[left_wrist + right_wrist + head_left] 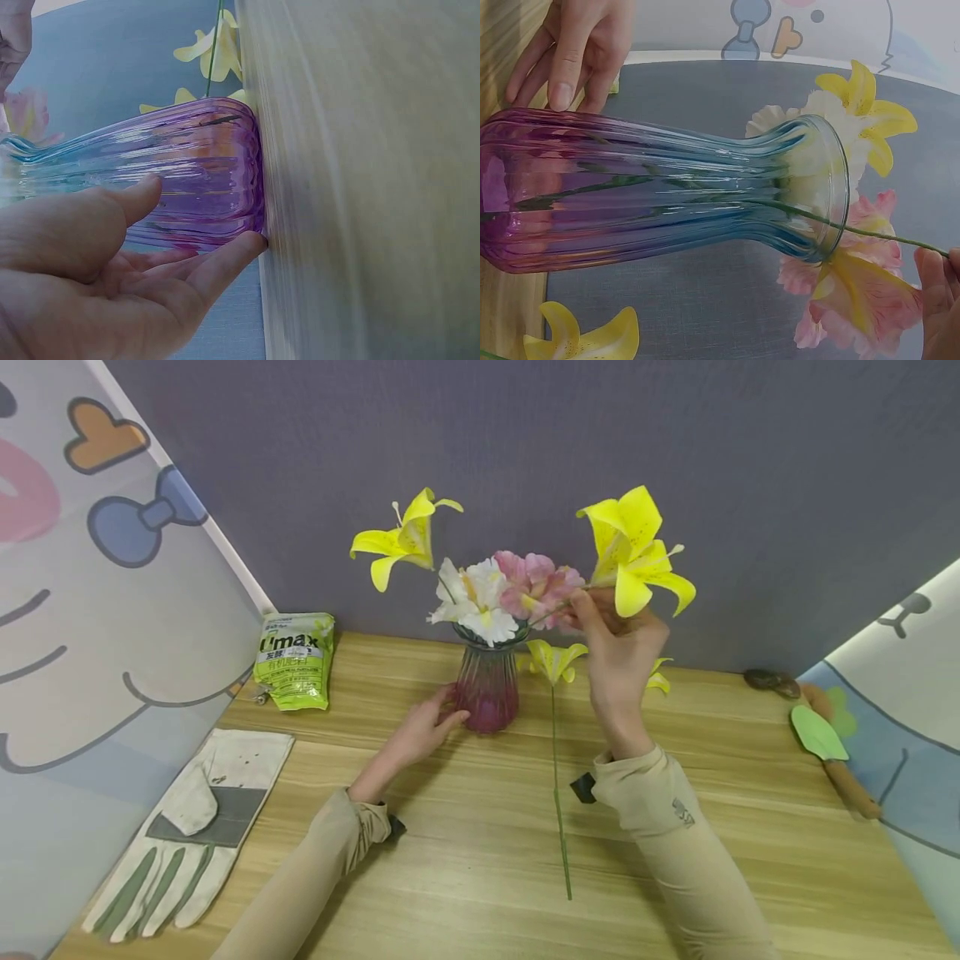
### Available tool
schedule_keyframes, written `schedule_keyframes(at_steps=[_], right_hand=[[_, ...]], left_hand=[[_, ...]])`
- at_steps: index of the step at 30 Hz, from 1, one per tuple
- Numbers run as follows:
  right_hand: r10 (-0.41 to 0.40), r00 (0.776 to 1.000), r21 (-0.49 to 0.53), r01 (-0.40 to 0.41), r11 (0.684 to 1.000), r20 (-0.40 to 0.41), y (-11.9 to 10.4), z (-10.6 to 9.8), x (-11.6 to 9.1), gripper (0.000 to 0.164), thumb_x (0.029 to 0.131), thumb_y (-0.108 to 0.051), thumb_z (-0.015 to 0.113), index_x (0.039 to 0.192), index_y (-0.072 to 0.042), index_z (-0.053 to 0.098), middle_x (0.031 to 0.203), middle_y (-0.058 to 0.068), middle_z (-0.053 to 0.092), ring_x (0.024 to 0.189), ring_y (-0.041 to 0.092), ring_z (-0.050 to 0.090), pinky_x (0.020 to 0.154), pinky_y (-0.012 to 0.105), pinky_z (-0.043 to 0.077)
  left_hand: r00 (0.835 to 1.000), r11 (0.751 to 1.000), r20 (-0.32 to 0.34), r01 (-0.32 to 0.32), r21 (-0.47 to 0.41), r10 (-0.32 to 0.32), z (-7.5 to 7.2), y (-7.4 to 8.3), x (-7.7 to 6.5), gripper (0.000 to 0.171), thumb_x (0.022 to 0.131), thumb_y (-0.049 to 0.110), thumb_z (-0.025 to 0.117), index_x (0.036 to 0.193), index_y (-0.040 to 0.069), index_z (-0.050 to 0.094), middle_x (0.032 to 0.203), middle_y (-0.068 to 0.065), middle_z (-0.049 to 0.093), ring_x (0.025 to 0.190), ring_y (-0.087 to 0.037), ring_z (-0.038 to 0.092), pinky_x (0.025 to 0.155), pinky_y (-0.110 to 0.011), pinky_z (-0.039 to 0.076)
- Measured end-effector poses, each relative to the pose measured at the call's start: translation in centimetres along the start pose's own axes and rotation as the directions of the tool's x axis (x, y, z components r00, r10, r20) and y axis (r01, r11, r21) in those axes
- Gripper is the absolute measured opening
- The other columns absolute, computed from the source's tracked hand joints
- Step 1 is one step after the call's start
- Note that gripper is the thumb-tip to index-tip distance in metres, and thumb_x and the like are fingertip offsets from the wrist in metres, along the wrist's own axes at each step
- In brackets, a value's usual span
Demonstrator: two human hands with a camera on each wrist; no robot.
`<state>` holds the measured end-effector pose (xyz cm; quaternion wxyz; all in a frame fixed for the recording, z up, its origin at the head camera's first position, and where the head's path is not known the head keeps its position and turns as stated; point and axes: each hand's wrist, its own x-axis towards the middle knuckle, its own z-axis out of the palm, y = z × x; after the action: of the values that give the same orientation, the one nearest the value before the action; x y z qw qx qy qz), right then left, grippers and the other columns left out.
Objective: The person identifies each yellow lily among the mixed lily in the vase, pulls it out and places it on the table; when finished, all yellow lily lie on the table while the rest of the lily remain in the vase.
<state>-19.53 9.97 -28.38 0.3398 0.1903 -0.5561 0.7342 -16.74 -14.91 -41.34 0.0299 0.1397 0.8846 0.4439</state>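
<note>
A ribbed glass vase [487,689], purple-pink below and bluish above, stands upright on the table. My left hand [423,727] holds its lower left side, thumb in front and fingers curving behind, as the left wrist view shows at the vase's base [202,172]. My right hand [626,639] pinches the thin green stem just under a large yellow lily [630,556]. In the right wrist view this stem [885,238] runs down through the vase mouth. The vase also carries a white flower [483,597], a pink flower [536,581] and another yellow lily [408,535].
Right of the vase, a long-stemmed yellow lily [555,660] lies on the table [465,860]. Another yellow bloom [658,677] shows behind my right hand. A green fertilizer bag [296,660] and work glove [191,835] are at left; a green-bladed trowel [821,735] is at right.
</note>
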Motion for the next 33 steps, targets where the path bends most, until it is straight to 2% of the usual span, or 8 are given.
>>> schedule_keyframes(at_steps=[3,8,14,17,21,26,33], right_hand=[[0.014,0.999,0.017,-0.013,1.000,-0.030,0.0,0.0,0.1,0.005,0.095,0.007,0.078,0.091,0.009,0.076,0.083,0.013,0.078,0.070,0.019,0.077,0.069,0.032,0.068],[0.045,0.997,0.069,-0.040,0.997,-0.066,0.2,0.1,0.2,0.008,0.094,0.006,0.079,0.088,0.010,0.075,0.083,0.017,0.077,0.068,0.021,0.076,0.068,0.032,0.068],[0.008,0.996,0.116,0.002,0.993,-0.090,0.3,0.0,0.3,0.008,0.094,0.011,0.076,0.086,0.009,0.074,0.082,0.016,0.077,0.069,0.021,0.076,0.067,0.031,0.067],[0.013,0.993,0.164,0.006,0.986,-0.114,0.2,-0.1,0.4,0.007,0.093,0.012,0.076,0.088,0.009,0.073,0.083,0.017,0.076,0.071,0.022,0.077,0.068,0.031,0.067],[0.036,0.988,0.210,-0.005,0.978,-0.147,0.0,-0.3,0.5,0.006,0.092,0.011,0.079,0.089,0.013,0.073,0.083,0.020,0.077,0.069,0.024,0.076,0.068,0.032,0.067],[0.013,0.983,0.185,0.021,0.982,-0.183,0.0,-0.5,0.7,0.013,0.091,0.008,0.081,0.088,0.017,0.072,0.080,0.022,0.076,0.065,0.025,0.074,0.066,0.033,0.067],[-0.029,0.969,0.164,0.071,0.984,-0.245,-0.1,-1.0,1.4,0.012,0.090,0.011,0.080,0.085,0.017,0.071,0.078,0.023,0.075,0.065,0.027,0.074,0.065,0.032,0.067]], left_hand=[[1.000,1.000,0.002,0.008,-0.010,-0.008,0.0,0.0,0.0,0.059,0.110,0.013,0.063,0.156,-0.014,0.039,0.150,-0.036,0.052,0.125,-0.048,0.065,0.105,-0.049,0.058],[1.000,1.000,0.007,0.024,-0.011,-0.024,0.0,-0.1,0.0,0.061,0.110,0.014,0.064,0.157,-0.013,0.038,0.151,-0.036,0.051,0.125,-0.049,0.065,0.105,-0.049,0.058],[1.000,1.000,-0.001,0.004,0.008,-0.004,0.0,-0.1,0.0,0.060,0.110,0.014,0.064,0.155,-0.014,0.039,0.149,-0.036,0.053,0.125,-0.049,0.065,0.106,-0.050,0.058],[1.000,1.000,-0.003,0.004,0.012,-0.004,0.0,-0.2,0.1,0.060,0.109,0.015,0.065,0.155,-0.013,0.040,0.149,-0.035,0.054,0.125,-0.049,0.065,0.107,-0.051,0.057],[1.000,0.999,-0.009,-0.001,0.035,0.001,0.0,-0.3,0.1,0.059,0.109,0.016,0.065,0.155,-0.013,0.041,0.149,-0.034,0.055,0.127,-0.048,0.064,0.109,-0.053,0.055],[1.000,0.998,-0.017,-0.016,0.059,0.017,0.0,-0.4,0.2,0.059,0.109,0.017,0.066,0.154,-0.013,0.043,0.147,-0.034,0.056,0.126,-0.048,0.065,0.110,-0.055,0.054],[1.000,0.999,-0.011,0.003,0.042,-0.003,0.0,-0.3,0.2,0.060,0.109,0.017,0.066,0.156,-0.012,0.041,0.149,-0.033,0.055,0.124,-0.047,0.066,0.108,-0.052,0.056]])
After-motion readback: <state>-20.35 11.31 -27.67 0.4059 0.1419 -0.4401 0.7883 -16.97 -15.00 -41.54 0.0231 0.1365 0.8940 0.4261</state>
